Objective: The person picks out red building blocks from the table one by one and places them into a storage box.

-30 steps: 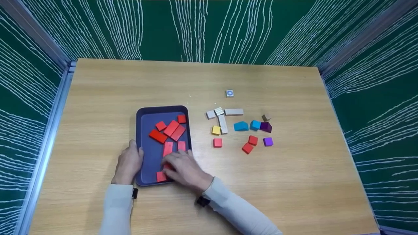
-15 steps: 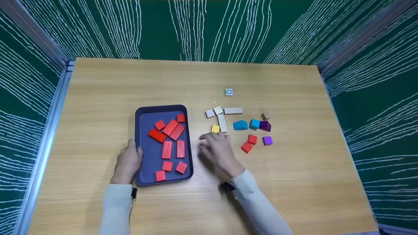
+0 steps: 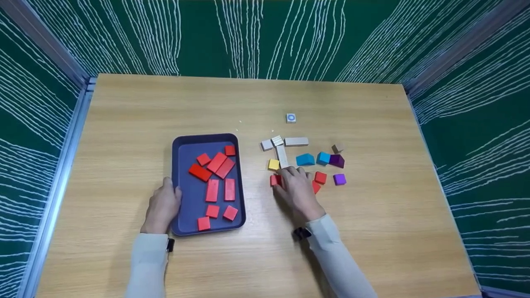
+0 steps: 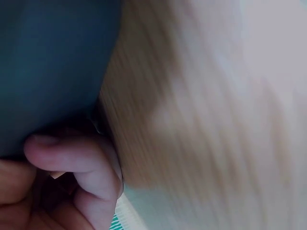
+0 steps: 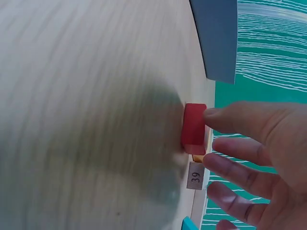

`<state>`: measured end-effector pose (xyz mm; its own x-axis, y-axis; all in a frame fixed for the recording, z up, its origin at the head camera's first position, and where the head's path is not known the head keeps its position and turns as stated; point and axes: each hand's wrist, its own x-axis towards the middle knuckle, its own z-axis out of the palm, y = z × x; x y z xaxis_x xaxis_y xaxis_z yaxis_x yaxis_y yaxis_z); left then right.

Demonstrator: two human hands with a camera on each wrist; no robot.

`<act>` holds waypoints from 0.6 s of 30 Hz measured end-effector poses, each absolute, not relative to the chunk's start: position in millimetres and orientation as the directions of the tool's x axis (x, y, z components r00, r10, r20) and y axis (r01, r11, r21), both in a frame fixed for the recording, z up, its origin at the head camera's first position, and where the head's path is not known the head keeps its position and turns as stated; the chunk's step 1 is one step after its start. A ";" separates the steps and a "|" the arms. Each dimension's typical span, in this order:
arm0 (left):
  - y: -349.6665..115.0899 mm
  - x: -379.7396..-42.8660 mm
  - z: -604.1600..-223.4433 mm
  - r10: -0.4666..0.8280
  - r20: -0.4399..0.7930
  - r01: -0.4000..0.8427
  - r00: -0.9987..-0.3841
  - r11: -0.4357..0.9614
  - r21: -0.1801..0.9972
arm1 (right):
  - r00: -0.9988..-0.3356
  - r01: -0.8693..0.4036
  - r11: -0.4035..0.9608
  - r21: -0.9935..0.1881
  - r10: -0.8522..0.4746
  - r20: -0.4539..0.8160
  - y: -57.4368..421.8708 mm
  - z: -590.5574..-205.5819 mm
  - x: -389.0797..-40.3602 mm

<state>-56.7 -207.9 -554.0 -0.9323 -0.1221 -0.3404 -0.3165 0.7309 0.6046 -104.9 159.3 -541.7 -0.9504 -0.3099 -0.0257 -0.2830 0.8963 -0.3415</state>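
Note:
My left hand grips the left wall of a dark blue tray; in the left wrist view its fingers curl against the tray's side. Several red blocks lie in the tray. Right of it, my right hand is over the loose blocks, beside a red cube. From the right wrist, the thumb tip overlaps the red cube, while the other fingers of the right hand are spread apart. Part of another red block shows past the hand.
Beyond the right hand lie a yellow cube, pale blocks, blue blocks and a purple cube. A white cube with a round mark stands farther back. Green walls with white streaks surround the wooden table.
My right hand has left the tray and moved right to the loose red cubes, uncovering red blocks in the tray. The left hand has stayed on the tray's side.

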 end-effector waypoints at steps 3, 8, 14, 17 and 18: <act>-207.5 -56.3 -554.3 -0.125 -0.342 -0.320 -0.931 0.731 0.603 | -0.950 -0.287 0.895 -0.343 -0.311 -0.019 160.6 -543.8 -104.8; -206.9 -55.9 -555.1 -0.128 -0.315 -0.303 -0.940 0.738 0.603 | -0.949 -0.302 0.894 -0.330 -0.316 0.010 161.3 -547.3 -103.8; -207.2 -56.4 -554.8 -0.125 -0.324 -0.306 -0.938 0.735 0.605 | -0.952 -0.295 0.889 -0.350 -0.306 0.026 160.0 -544.7 -104.1; -207.4 -56.7 -554.0 -0.127 -0.332 -0.314 -0.935 0.735 0.601 | -0.950 -0.298 0.876 -0.378 -0.311 0.029 155.3 -537.7 -104.6; -207.4 -56.7 -553.9 -0.128 -0.333 -0.314 -0.934 0.736 0.600 | -0.947 -0.308 0.870 -0.385 -0.320 0.035 152.4 -534.9 -104.7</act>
<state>-56.7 -207.4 -553.9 -0.9342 -0.1278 -0.3330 -0.3144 0.7357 0.6000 -104.7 152.4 -534.9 -0.9469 -0.3198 0.0347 -0.3079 0.8700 -0.3851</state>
